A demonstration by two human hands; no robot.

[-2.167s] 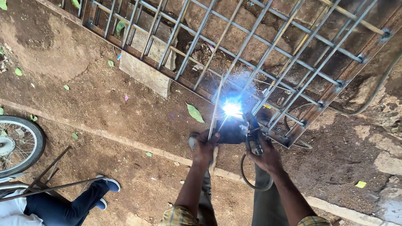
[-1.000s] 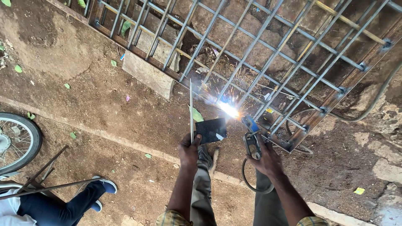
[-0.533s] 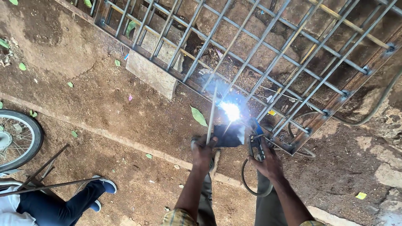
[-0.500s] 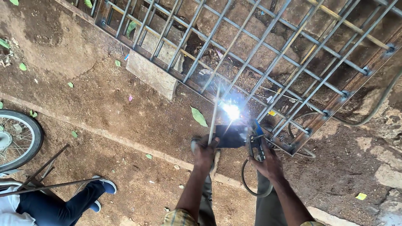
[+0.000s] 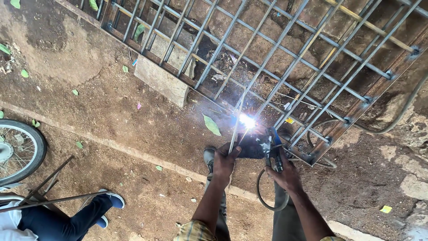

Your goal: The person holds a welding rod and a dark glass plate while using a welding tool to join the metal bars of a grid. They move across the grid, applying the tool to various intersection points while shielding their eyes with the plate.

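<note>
A large metal grille (image 5: 276,58) of welded bars lies flat over the dirt ground. My left hand (image 5: 224,159) grips a thin metal rod (image 5: 235,127) together with a dark welding shield (image 5: 252,146), held just below a bright white welding arc (image 5: 246,121) at the grille's near edge. My right hand (image 5: 285,172) is closed on a blue-handled electrode holder (image 5: 275,149) whose tip points up at the arc. A grey cable (image 5: 264,196) loops down from the holder. My shoe (image 5: 209,155) shows beside the left hand.
Another person's legs in dark trousers and blue shoes (image 5: 109,207) sit at lower left, beside thin rods (image 5: 44,196) and a bicycle wheel (image 5: 20,149). A stone slab (image 5: 162,80) props the grille. Green leaves (image 5: 211,126) dot the ground. A hose (image 5: 401,111) curves at right.
The arc flickers between frames, dimmer one second ago and bright again now. My left hand shifted the shield and rod slightly right toward the weld; the right hand stays put.
</note>
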